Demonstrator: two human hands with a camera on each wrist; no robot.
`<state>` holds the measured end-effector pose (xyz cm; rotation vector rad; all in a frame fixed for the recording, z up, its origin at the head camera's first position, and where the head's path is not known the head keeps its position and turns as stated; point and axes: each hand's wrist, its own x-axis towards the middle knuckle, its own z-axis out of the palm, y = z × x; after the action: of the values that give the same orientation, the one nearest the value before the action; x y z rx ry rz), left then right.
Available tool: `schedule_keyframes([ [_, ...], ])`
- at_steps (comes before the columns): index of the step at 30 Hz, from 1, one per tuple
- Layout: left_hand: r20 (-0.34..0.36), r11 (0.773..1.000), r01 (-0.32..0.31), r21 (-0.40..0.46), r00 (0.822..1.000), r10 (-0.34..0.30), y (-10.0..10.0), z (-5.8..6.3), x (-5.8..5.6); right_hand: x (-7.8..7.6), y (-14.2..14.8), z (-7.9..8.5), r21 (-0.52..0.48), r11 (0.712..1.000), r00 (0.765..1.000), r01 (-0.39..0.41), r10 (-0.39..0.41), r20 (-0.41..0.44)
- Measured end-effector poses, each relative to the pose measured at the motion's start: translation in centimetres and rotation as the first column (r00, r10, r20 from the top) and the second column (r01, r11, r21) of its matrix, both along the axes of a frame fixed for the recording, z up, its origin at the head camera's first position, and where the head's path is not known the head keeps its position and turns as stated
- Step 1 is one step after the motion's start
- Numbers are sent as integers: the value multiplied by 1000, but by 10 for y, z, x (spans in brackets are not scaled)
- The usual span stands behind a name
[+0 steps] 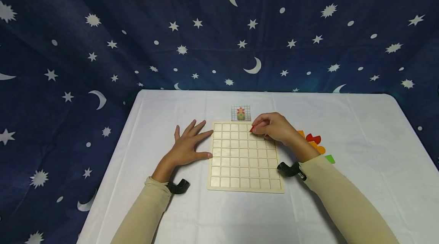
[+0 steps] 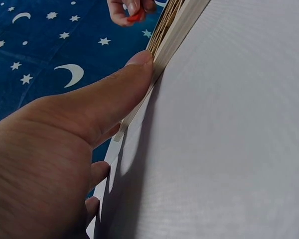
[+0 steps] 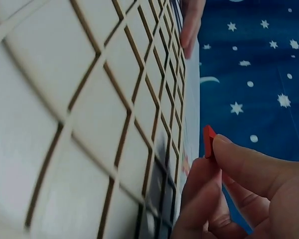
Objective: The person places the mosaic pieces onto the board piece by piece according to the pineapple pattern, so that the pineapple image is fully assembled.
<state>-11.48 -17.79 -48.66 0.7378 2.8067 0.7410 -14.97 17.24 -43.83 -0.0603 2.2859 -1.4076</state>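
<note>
A square wooden grid board (image 1: 245, 158) of shallow compartments lies on the table. My left hand (image 1: 188, 145) is spread at its left side, thumb and index fingertip touching the edge; in the left wrist view the thumb (image 2: 109, 97) meets the wooden rim. Over the board's far right part, my right hand (image 1: 276, 127) pinches a small red piece (image 3: 208, 142) between thumb and fingers. The piece is held above the grid, and its full outline is partly hidden by the fingers. Just beyond the board lies a picture card (image 1: 241, 113) with a coloured pattern on a grid.
Right of the board, partly behind the right forearm, lie loose pieces: red ones (image 1: 313, 138), an orange round one (image 1: 321, 150) and a green one (image 1: 330, 159). A white cloth covers the table (image 1: 370, 141). Behind hangs a dark blue curtain (image 1: 205, 7) with stars and moons.
</note>
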Motion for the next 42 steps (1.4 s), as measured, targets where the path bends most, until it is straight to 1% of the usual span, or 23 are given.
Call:
schedule_keyframes([
  [2,-3,1000,1,-4,1000,-1,0,0,0,-1,-7,-1,12,1000,1000,-8,8,-4],
  [7,3,1000,-2,-2,1000,2,0,0,0,-2,-20,-4,-1,999,999,-34,34,-27],
  [10,8,1000,-2,-3,1000,2,0,1,0,-3,-25,-7,-23,999,999,-34,34,-8],
  [14,11,1000,-4,-12,1000,4,0,0,0,-5,-26,-12,-23,999,1000,-28,28,14],
  [21,10,1000,-6,-19,1000,6,0,0,-1,-6,-27,-14,29,999,1000,-29,29,-1],
  [27,11,1000,-7,-16,1000,7,0,0,-1,-7,-28,-16,94,994,997,-60,64,-39],
  [34,8,1000,-4,-16,1000,4,1,1,-2,-7,-29,-14,166,983,991,-80,96,-90],
  [42,15,1000,-6,-7,1000,6,1,0,-1,-7,-29,-14,165,981,990,-98,113,-85],
])
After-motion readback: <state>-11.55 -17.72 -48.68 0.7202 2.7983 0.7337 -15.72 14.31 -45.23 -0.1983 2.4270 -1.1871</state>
